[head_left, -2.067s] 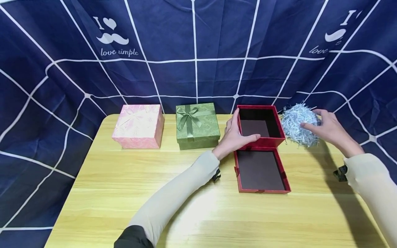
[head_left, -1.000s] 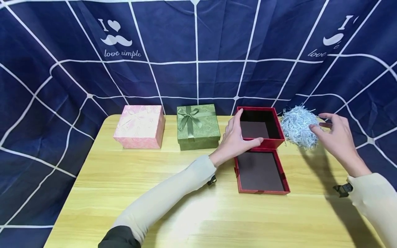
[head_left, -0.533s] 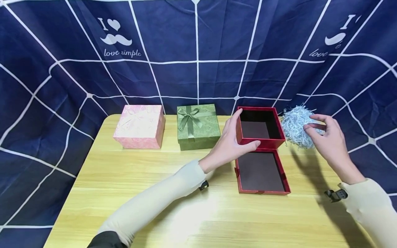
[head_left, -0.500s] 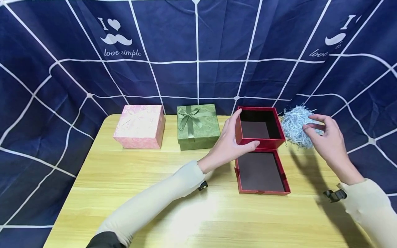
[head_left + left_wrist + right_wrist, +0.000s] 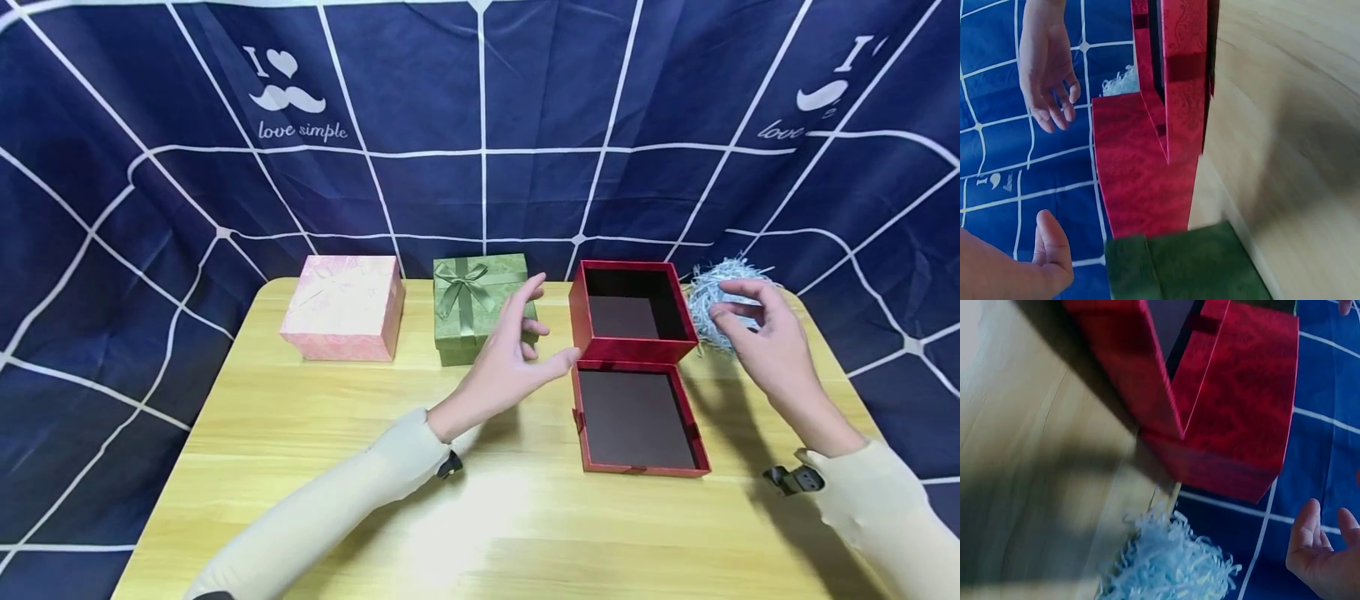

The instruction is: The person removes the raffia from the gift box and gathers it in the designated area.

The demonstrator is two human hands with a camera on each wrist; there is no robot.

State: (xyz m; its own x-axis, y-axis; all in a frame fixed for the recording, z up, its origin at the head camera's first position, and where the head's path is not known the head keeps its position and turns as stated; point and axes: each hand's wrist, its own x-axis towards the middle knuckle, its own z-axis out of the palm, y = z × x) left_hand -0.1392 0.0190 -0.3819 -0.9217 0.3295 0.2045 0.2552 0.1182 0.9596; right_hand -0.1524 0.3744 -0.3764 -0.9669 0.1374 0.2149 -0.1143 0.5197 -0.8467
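A red gift box [image 5: 633, 348] stands uncovered, its dark inside showing nothing in it. Its shallow lid [image 5: 639, 417] lies inside up directly in front. My left hand [image 5: 495, 358] hovers left of the red box, fingers spread and holding nothing; it overlaps the green gift box [image 5: 480, 333] in the head view, with the thumb tip near the red box's front left corner. To the right is a heap of pale blue shredded paper [image 5: 708, 304], also seen as loose paper strands [image 5: 1169, 562] in the right wrist view. In front of it my right hand [image 5: 772, 354] hangs with loosely bent fingers, holding nothing.
A pink gift box [image 5: 341, 308] sits closed at the table's back left. The green box is closed too, with a ribbon bow [image 5: 462, 287]. Behind everything hangs a dark blue cloth [image 5: 420, 196] with white lines. All rests on a light wooden table [image 5: 300, 442].
My left hand has come off the red box and moved left towards the green box. My right hand has moved left from the far side of the shredded paper. The boxes stay in place.
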